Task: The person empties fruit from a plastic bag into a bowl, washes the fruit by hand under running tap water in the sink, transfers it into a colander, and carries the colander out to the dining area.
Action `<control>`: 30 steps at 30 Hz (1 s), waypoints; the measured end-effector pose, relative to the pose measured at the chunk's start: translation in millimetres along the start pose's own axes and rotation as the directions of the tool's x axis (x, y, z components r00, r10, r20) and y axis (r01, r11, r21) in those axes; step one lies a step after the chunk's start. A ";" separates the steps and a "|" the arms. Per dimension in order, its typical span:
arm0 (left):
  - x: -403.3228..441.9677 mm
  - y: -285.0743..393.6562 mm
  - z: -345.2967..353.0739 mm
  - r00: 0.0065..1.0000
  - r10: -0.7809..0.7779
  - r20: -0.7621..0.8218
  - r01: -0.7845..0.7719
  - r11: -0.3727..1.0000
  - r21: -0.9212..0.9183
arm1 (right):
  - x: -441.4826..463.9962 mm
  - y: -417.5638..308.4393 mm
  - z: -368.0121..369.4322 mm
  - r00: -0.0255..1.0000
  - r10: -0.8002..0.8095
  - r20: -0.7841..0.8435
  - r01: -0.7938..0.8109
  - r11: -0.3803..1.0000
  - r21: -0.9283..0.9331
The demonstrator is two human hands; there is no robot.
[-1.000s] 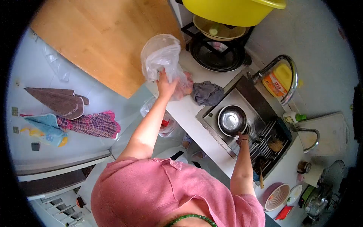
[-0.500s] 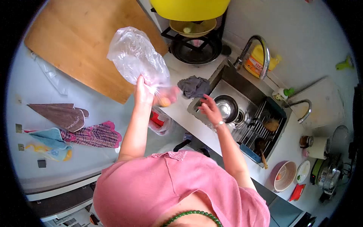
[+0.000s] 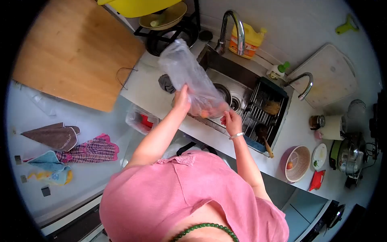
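Observation:
A clear plastic bag (image 3: 188, 74) stretches over the front of the sink, with a few reddish-orange round items (image 3: 205, 114) blurred inside its lower end. My left hand (image 3: 182, 100) is closed around the bag's near side. At the bag's lower right corner, the fingers of my right hand (image 3: 232, 122) are pinched together on the plastic. Behind the bag, a metal bowl (image 3: 222, 92) in the sink is mostly covered from view. A dark grey cloth (image 3: 166, 83) lies crumpled on the counter left of the bag.
The sink (image 3: 219, 60) has a curved faucet (image 3: 240, 34) and a dish rack (image 3: 258, 105). A yellow jug (image 3: 246, 40) stands behind it. Further right are a strainer basket (image 3: 298, 161) and a white plate (image 3: 319, 156). A wooden board (image 3: 76, 56) is at left.
The bag has moved right over the sink and hangs longer, no longer bunched at its neck. My right hand has come to its lower corner and closed. The camera view has shifted.

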State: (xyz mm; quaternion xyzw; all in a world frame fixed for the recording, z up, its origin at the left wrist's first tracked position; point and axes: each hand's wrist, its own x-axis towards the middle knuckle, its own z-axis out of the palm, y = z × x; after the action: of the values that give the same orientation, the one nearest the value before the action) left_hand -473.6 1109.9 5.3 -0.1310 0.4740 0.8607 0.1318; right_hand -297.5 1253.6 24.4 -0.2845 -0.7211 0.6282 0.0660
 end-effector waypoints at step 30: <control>20.8 -103.4 -29.5 0.504 -0.859 0.087 0.785 0.497 0.370 | 2.8 -102.7 -8.7 0.955 0.132 -0.265 0.027 0.853 0.521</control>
State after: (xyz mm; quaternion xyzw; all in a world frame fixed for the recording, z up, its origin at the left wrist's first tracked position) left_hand -453.7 1140.3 -98.0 -0.2081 0.4481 0.6222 0.6072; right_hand -329.5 1257.5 122.3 -0.3650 -0.4991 0.7521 0.2281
